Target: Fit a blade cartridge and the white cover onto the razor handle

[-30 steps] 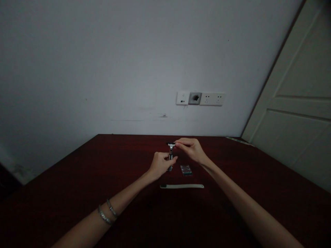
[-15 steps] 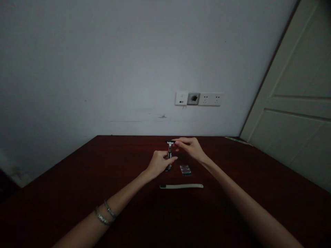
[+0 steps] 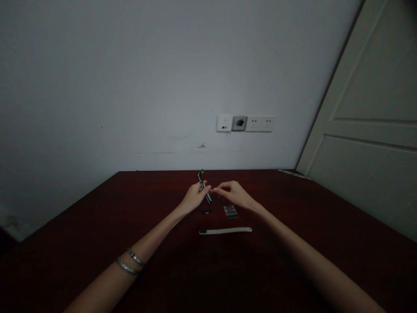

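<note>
My left hand (image 3: 194, 196) is closed around the handle of a razor (image 3: 208, 199). The razor leans, its head up and to the left above my fingers, its handle end down to the right. Close beside it, my right hand (image 3: 235, 194) is pinched, fingertips almost at my left fingertips; whether anything small sits in the pinch I cannot make out. Below the razor lies a small dark piece (image 3: 206, 211) on the table. A clear blister pack (image 3: 230, 211) with some green on it rests under my right hand.
Nearer to me on the dark red table (image 3: 156, 269) lies a long pale strip-like handle (image 3: 226, 231) with a dark end. A wall with sockets (image 3: 260, 124) stands behind the table, a panelled door (image 3: 368, 130) at the right. A thin strip (image 3: 293, 174) lies at the back right edge.
The razor has gone from upright to tilted, its head turned left. My right hand has moved away from the razor's head and down, towards my left fingertips. The view has shifted slightly.
</note>
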